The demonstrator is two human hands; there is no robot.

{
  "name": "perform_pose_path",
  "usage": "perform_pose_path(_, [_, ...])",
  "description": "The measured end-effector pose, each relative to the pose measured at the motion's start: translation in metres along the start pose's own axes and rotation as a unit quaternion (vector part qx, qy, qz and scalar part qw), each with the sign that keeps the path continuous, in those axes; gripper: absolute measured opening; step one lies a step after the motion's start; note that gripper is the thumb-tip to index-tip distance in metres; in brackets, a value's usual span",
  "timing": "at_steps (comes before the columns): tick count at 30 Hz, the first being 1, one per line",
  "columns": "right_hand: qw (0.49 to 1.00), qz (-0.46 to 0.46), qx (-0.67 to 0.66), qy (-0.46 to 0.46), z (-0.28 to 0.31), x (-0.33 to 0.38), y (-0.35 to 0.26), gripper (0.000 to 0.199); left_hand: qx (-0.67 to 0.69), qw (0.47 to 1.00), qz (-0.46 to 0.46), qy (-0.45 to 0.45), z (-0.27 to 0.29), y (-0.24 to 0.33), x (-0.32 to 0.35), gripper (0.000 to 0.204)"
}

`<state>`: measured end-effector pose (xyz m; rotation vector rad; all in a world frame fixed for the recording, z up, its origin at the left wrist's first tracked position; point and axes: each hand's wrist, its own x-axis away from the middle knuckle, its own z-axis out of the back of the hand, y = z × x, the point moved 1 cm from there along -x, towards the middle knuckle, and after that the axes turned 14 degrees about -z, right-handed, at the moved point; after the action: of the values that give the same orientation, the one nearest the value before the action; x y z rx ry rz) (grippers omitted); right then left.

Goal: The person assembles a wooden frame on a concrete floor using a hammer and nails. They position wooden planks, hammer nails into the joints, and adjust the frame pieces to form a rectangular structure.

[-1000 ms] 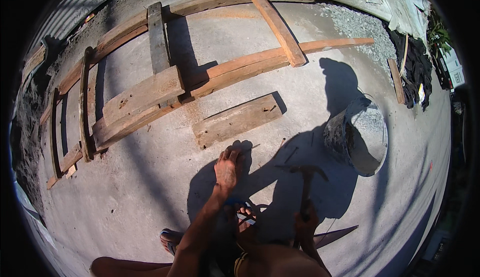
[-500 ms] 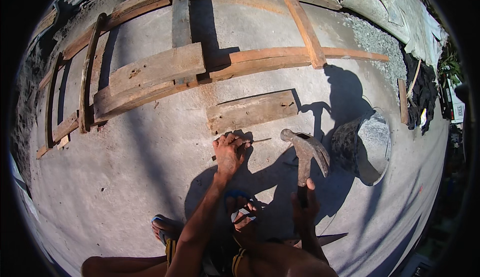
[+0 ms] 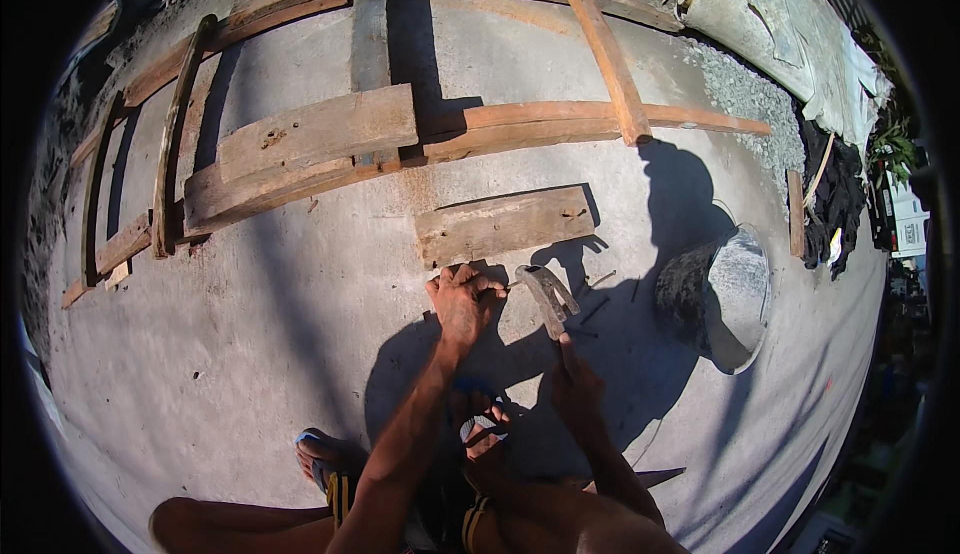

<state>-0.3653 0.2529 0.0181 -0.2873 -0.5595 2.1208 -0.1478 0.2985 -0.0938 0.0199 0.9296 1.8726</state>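
Nail is seemingly pinched sideways by the left hand, hammer gripped by the right hand (its head just rightward).

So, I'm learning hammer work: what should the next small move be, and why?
Probably ease the left hand back slightly before any blow: the hammer, gripped in the right hand, has its head close beside the left fingertips, so a slip might catch them.
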Motion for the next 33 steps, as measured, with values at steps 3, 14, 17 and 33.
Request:
perform_pose_path(3, [0.996,0.027,-0.057,0.063,0.0,0.004,0.005,0.065,0.008,0.999,0.035,-0.004,0.001,0.0,0.001,0.024])
perform_pose_path(14, [0.996,-0.039,-0.055,0.052,-0.007,0.012,0.014,0.065,-0.003,0.993,0.093,-0.07,0.008,0.005,-0.011,0.049])
perform_pose_path(17, [0.998,-0.001,-0.001,0.062,-0.01,0.014,0.017,0.065,-0.017,0.997,0.071,-0.036,0.009,0.008,-0.01,0.052])
perform_pose_path(33, [0.991,-0.029,-0.111,0.075,0.025,0.018,-0.003,0.063,0.02,0.996,0.07,-0.053,0.013,0.004,-0.012,0.051])
